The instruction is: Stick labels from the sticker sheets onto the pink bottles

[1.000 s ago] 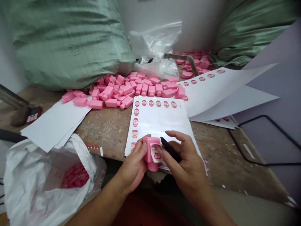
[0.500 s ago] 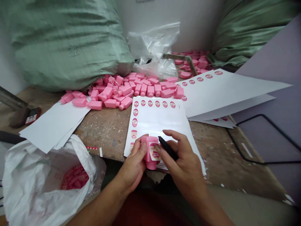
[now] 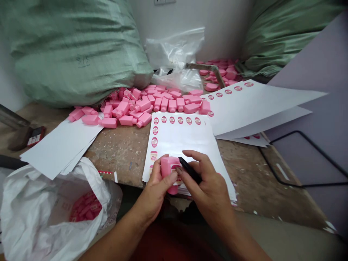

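My left hand (image 3: 154, 188) is closed around a small pink plastic bottle (image 3: 166, 167), its neck pointing down toward me. A label sits on the bottle's face, partly covered by my fingers. My right hand (image 3: 206, 181) grips a black pen-like tool (image 3: 191, 170); whether it is a marker or a cutter I cannot tell. My right thumb touches the label, and my left thumb lies on it too. Beneath both hands is a stack of white sticker sheets (image 3: 185, 136) with round pink-and-white labels along the top and left edges.
Many pink bottles (image 3: 143, 105) lie heaped behind the sheets, below a large green sack (image 3: 81, 50). White sheets (image 3: 62, 145) lie at left, more sticker sheets (image 3: 244, 108) at right. A white bag (image 3: 35, 210) holding pink bottles stands at lower left. A black metal frame (image 3: 320, 156) juts out at right.
My left thumb has slid from the bottle's side onto the label, beside my right thumb. Both hands still hold the same things. The view has shifted slightly.
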The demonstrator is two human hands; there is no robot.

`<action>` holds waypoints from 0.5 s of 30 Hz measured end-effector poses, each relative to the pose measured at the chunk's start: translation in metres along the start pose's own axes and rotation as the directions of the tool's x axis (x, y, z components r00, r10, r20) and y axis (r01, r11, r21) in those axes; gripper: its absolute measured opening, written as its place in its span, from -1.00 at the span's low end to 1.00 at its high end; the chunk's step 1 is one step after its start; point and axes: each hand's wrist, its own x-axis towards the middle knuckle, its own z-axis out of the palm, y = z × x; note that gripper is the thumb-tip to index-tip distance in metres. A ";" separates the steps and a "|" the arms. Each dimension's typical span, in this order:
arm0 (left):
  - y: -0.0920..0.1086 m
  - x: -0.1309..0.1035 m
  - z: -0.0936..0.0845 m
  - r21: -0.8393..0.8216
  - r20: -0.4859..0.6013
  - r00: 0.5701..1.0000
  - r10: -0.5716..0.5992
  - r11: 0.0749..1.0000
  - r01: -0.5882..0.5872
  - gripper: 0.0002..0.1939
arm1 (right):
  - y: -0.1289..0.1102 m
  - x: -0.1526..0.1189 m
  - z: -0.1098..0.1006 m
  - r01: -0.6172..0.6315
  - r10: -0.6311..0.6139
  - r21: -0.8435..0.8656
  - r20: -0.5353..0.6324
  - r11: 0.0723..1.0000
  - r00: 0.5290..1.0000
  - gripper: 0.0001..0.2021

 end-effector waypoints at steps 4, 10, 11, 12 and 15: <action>-0.004 0.001 -0.002 0.120 -0.021 0.999 0.047 0.992 -0.044 -0.46 | -0.002 0.000 0.002 0.037 -0.038 -0.080 -0.005 0.996 0.999 -0.68; -0.004 0.003 -0.003 0.190 -0.110 0.989 0.098 0.979 -0.076 -0.51 | 0.007 0.010 -0.014 0.139 -0.145 -0.322 0.007 0.937 0.989 -0.69; -0.002 0.003 -0.003 0.170 -0.115 0.991 0.071 0.984 -0.050 -0.52 | 0.010 0.012 -0.019 0.116 -0.123 -0.324 0.000 0.939 0.992 -0.71; 0.000 0.003 -0.002 0.139 -0.117 0.993 0.032 0.990 -0.016 -0.53 | 0.013 0.015 -0.024 0.078 -0.087 -0.299 -0.018 0.951 0.996 -0.74; 0.005 0.002 0.001 0.029 -0.102 0.991 -0.091 0.995 0.094 -0.50 | 0.015 0.016 -0.031 -0.044 0.041 -0.069 -0.050 0.997 0.998 -0.81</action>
